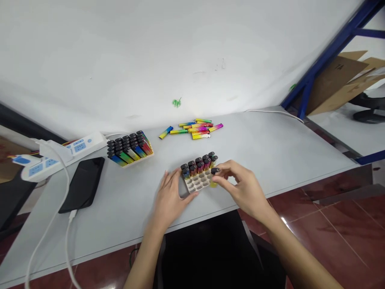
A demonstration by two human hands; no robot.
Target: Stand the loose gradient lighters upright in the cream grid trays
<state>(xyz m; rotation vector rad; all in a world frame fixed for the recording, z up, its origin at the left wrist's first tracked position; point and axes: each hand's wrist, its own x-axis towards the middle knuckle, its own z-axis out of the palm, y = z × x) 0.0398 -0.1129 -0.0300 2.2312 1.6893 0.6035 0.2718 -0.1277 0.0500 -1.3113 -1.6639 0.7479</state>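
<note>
A pale tray (197, 185) with rows of holes stands near the table's front edge. Two back rows hold upright lighters (200, 164) with black tops and shiny coloured bodies; empty holes show in front. My left hand (172, 196) holds the tray at its left side, fingers at the back left corner and thumb along the front edge. Between thumb and fingers, my right hand (240, 186) pinches a yellow lighter (214, 171) with a black top, upright at the tray's right edge. Its lower end is partly hidden, so I cannot tell whether it sits in a hole.
Shiny coloured sleeves (198, 129) lie in a loose pile by the wall. A full tray of lighters (130, 148) stands at the left, near a black phone (82, 182), a white power strip (75, 148) and a white cable (68, 233). Cardboard boxes (339, 80) are at the right.
</note>
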